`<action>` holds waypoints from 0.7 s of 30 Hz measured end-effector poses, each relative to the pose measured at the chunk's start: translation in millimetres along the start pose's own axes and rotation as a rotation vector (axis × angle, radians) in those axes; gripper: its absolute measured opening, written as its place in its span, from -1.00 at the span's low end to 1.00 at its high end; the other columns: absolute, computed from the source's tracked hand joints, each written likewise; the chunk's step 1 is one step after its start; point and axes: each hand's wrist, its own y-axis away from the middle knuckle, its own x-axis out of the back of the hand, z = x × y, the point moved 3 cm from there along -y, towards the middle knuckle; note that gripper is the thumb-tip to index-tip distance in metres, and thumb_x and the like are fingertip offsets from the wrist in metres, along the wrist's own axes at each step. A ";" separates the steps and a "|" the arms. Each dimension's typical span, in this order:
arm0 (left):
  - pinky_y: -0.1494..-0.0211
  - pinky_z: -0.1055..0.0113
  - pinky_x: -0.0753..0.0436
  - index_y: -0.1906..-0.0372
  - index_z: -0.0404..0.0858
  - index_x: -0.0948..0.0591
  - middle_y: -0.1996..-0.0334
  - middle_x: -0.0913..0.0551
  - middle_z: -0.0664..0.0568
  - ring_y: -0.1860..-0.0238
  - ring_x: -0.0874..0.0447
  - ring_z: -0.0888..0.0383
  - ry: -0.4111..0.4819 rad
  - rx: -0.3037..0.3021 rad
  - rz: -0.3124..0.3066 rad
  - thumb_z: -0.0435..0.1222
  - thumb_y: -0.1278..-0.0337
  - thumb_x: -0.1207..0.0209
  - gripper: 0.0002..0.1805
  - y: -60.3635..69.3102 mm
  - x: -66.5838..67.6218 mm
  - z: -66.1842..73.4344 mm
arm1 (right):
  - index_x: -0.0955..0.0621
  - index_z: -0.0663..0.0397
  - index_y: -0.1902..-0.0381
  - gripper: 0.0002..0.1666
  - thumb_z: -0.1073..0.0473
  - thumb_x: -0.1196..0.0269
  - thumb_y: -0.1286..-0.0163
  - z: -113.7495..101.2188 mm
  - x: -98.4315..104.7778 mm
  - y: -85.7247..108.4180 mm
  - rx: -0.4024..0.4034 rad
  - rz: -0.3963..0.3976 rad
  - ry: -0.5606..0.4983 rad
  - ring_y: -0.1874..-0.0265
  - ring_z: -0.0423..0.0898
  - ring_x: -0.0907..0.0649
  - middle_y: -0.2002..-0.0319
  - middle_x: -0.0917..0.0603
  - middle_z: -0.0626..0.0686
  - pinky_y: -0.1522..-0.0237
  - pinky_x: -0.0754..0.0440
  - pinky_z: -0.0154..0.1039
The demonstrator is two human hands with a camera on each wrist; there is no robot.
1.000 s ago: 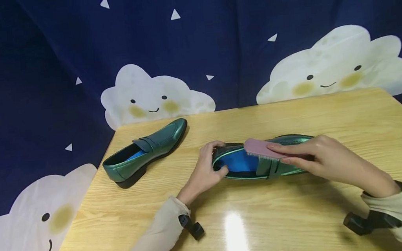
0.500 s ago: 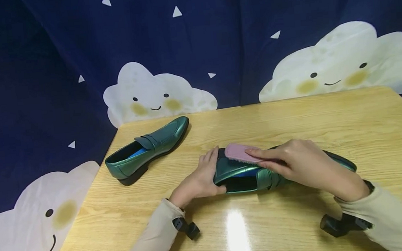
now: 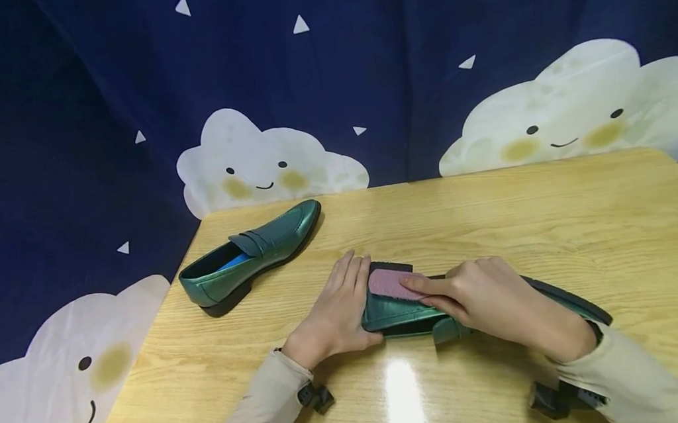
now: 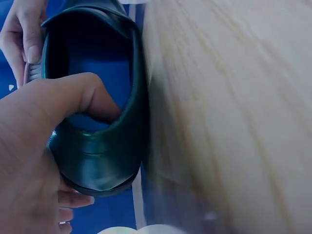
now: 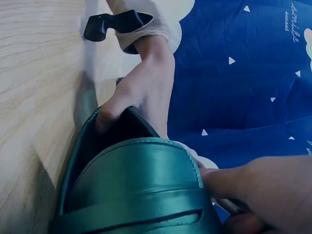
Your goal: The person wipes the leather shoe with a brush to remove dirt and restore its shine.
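Observation:
A green metallic loafer (image 3: pixel 397 314) with a blue insole lies tipped on its side, its opening toward me and its black sole facing away. My left hand (image 3: pixel 332 315) grips it at the heel; in the left wrist view the thumb (image 4: pixel 92 95) hooks inside the opening and the fingers wrap behind. My right hand (image 3: pixel 489 299) pinches a pink-backed brush (image 3: pixel 389 284) with pale bristles. The brush lies against the upturned side of the shoe near the heel. In the right wrist view the strap and tongue (image 5: pixel 141 170) show, while the brush is mostly hidden.
The matching green loafer (image 3: pixel 253 255) stands upright at the left of the wooden table (image 3: pixel 530 210), toe pointing to the back right. A dark blue curtain (image 3: pixel 374 49) with smiling clouds hangs behind the table's far edge. A dark camera is strapped on each wrist.
The loafer has rolled from upright onto its side, its opening turning toward me. My right hand and the brush have moved left along it to the heel. The other loafer stays put.

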 end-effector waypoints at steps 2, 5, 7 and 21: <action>-0.49 0.09 0.12 -0.47 -0.42 0.07 -0.43 -0.05 -0.28 -0.49 0.16 -0.15 -0.052 0.009 0.000 0.32 0.28 -0.32 0.37 -0.4 0.8 1.2 | -0.67 -0.27 -0.09 -0.61 0.03 -0.32 -0.28 -0.2 -0.8 0.1 0.015 0.017 0.008 0.80 -0.40 -0.37 0.77 -0.48 -0.21 0.79 -0.19 -0.45; -0.47 0.04 0.02 -0.47 -0.40 0.03 -0.40 -0.08 -0.27 -0.44 0.01 -0.17 -0.125 0.029 -0.022 0.39 0.31 -0.28 0.37 -0.6 2.3 2.5 | -0.68 -0.29 -0.07 -0.62 0.02 -0.32 -0.27 -1.2 -2.2 -0.6 0.032 0.035 0.029 0.82 -0.38 -0.35 0.82 -0.36 -0.24 0.80 -0.18 -0.44; -0.43 0.03 -0.07 -0.47 -0.36 0.02 -0.38 -0.11 -0.24 -0.38 -0.08 -0.14 -0.163 0.045 -0.041 0.43 0.34 -0.25 0.38 -0.7 3.2 2.6 | -0.68 -0.30 -0.06 -0.62 0.01 -0.32 -0.26 -1.7 -3.1 -1.0 0.035 0.043 0.044 0.82 -0.39 -0.32 0.83 -0.29 -0.26 0.80 -0.17 -0.44; -0.17 0.18 -0.32 -0.32 -0.33 -0.20 -0.12 -0.26 -0.13 -0.10 -0.23 0.00 -0.188 0.169 -0.175 0.51 0.41 -0.20 0.27 -4.2 4.2 4.0 | -0.66 -0.28 -0.10 -0.59 0.02 -0.32 -0.26 -1.0 -5.8 0.1 0.042 0.049 0.007 0.81 -0.41 -0.32 0.81 -0.37 -0.23 0.78 -0.21 -0.44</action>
